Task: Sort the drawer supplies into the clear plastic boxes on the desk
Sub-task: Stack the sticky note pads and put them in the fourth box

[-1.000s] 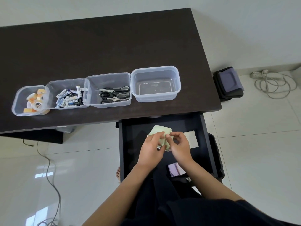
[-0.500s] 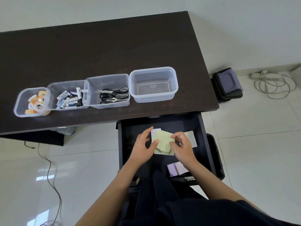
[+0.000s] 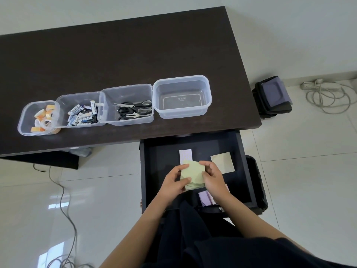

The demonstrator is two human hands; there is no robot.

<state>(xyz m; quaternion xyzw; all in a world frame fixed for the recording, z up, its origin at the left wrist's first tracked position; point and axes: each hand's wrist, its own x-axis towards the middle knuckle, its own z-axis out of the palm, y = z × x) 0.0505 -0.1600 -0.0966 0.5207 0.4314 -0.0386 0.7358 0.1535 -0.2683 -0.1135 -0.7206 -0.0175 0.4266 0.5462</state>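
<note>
Both hands worked over the open drawer (image 3: 152, 171) under the desk's near right corner; left hand (image 3: 173, 180) and right hand (image 3: 212, 178) together held a stack of pale green sticky notes (image 3: 192, 174), fingers curled round its side edges, left thumb pressed on its near left corner, right fingertips pinching its far right corner. Stack slightly fanned, sheets not squared. On the drawer floor: a narrow lilac-white pad (image 3: 185, 156) just beyond the stack toward the drawer's back edge, partly overlapped by it; a cream square pad (image 3: 223, 162) near the back right corner, apart from the hands; lilac notes (image 3: 205, 198) at the front edge, partly hidden under the right wrist. On the desk (image 3: 116, 55), four clear boxes stood in a row along the near edge, each touching its neighbour: leftmost box (image 3: 25, 120) with tape rolls (image 3: 43, 118), next box (image 3: 63, 101) with batteries (image 3: 83, 115), third box (image 3: 104, 105) with black-handled scissors (image 3: 134, 111), rightmost box (image 3: 182, 96) holding nothing, nearest the right edge. On the floor: a dark bag (image 3: 273, 97) off the desk's right edge, a coiled pale cable (image 3: 326, 95) beyond it, a grey cord (image 3: 65, 206) at left
</note>
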